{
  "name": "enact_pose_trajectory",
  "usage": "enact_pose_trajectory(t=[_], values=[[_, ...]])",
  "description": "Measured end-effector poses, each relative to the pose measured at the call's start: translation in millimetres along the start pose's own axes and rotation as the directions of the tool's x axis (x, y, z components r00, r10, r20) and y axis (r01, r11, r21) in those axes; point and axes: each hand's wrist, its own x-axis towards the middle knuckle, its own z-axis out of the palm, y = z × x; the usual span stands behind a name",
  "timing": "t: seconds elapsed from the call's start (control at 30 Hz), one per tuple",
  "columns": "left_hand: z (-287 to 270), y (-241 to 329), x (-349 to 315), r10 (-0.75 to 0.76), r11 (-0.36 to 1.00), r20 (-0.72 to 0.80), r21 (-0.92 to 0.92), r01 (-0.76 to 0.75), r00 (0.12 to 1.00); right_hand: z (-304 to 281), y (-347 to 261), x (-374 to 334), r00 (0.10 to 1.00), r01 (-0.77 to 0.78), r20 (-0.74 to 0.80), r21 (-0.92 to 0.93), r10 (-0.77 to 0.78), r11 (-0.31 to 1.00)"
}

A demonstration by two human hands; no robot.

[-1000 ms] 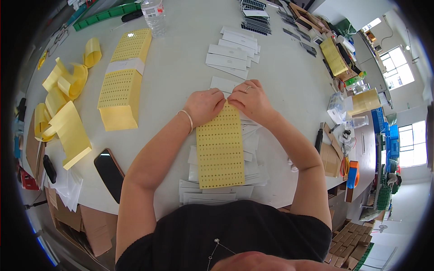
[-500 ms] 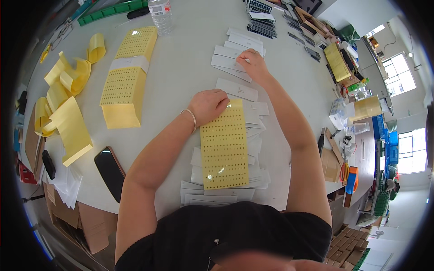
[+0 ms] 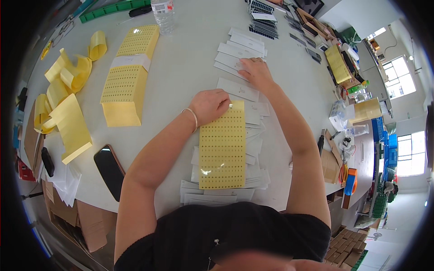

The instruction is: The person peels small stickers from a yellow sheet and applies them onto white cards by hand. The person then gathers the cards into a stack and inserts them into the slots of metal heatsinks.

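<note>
A: Where is the yellow sheet [image 3: 222,147] lying?

B: It is lying flat on a heap of white slips [image 3: 253,149] near the table's [image 3: 181,81] front edge, its long side running away from the person. The left hand [image 3: 209,105] is resting loosely curled on the sheet's far left corner, fingers pressing it down, not gripping.

A: And the right hand [image 3: 256,72]?

B: It is reaching further out, fingers spread flat on one white strip [image 3: 233,61] in the fanned row beyond; whether it is pinching the strip I cannot tell.

A: Advice?

B: I would say keep pinning the sheet firmly so it is not sliding on the loose slips, and slide one strip free without dragging its neighbours. The stack of yellow sheets [image 3: 126,77] and the phone [image 3: 108,169] are lying well to the left.
</note>
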Motion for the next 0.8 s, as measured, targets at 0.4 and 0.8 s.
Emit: enact_pose_trajectory(t=[0.4, 0.8], values=[[5, 1, 0, 0.139, 0.989, -0.198, 0.073, -0.126, 0.970, -40, -26, -48, 0.950, -0.226, 0.313, 0.660, 0.012, 0.716], [3, 2, -2, -0.008, 1.000, -0.106, 0.028, 0.011, 0.994, -46, -82, -58, 0.868, 0.478, -0.150, -0.003, -0.473, 0.879]])
